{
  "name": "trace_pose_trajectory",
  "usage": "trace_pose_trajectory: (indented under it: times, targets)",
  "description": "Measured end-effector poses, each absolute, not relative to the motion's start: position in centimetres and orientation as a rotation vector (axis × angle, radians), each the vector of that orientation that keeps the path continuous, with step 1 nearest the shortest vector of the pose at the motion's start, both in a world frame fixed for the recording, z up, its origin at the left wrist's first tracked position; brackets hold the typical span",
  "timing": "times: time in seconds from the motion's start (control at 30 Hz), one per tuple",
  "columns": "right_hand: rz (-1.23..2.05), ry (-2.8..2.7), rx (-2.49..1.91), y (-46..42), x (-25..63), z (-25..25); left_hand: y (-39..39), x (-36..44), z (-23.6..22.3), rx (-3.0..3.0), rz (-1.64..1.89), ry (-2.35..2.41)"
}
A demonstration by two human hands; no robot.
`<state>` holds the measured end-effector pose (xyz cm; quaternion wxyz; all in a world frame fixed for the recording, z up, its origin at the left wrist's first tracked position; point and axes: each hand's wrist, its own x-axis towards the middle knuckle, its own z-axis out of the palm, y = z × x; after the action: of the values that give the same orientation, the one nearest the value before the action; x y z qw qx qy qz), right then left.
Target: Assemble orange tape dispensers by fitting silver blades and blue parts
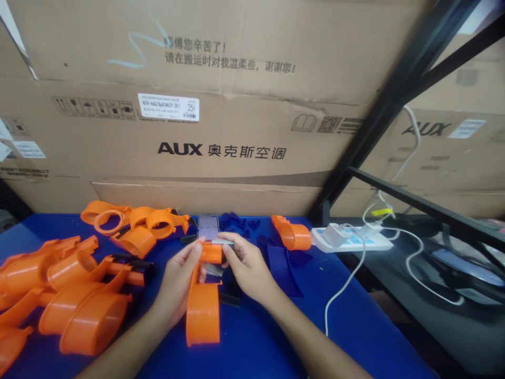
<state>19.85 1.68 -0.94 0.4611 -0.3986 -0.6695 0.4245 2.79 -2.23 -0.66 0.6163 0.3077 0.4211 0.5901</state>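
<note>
In the middle of the head view, an orange plastic tape dispenser [203, 316] hangs with its round ring downward. My left hand [177, 279] is closed on its upper end. Opposite it, my right hand [248, 266] pinches a thin grey metallic strip [223, 242] lying along the dispenser's top edge. Fingers partly cover the place where strip and dispenser meet, so I cannot tell whether the strip is seated. Beneath the hands are a dark bar [230, 300] and some small metallic pieces [214, 270], partly hidden.
More orange dispensers [94, 323] crowd the left and back left of the blue table [315, 326]. Dark blue plastic parts [282, 271] and another dispenser [295, 237] lie right of centre. A white power strip [355, 239] trails cables. Behind stands a large carton [236, 126].
</note>
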Motion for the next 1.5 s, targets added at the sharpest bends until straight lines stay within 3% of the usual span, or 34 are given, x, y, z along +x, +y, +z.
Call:
trace_pose_trajectory:
  times: [0.4, 0.57, 1.33, 1.5]
  targets:
    - [1.152, -1.349, -0.867, 2.0, 19.6, -0.1, -2.5, 3.1, -0.8, 0.719, 1.271, 0.917]
    - [0.986, -1.267, -0.955, 2.6, 20.3, 0.2, -2.4, 2.7, -0.3, 0.646, 1.360, 1.002]
    - [0.893, -1.599, -0.877, 1.8, 20.3, 0.2, -2.5, 3.0, -0.7, 0.709, 1.313, 0.962]
    - [0.530, -1.845, -1.165, 1.9, 20.8, 0.3, -2.5, 2.7, -0.4, 0.647, 1.361, 1.013]
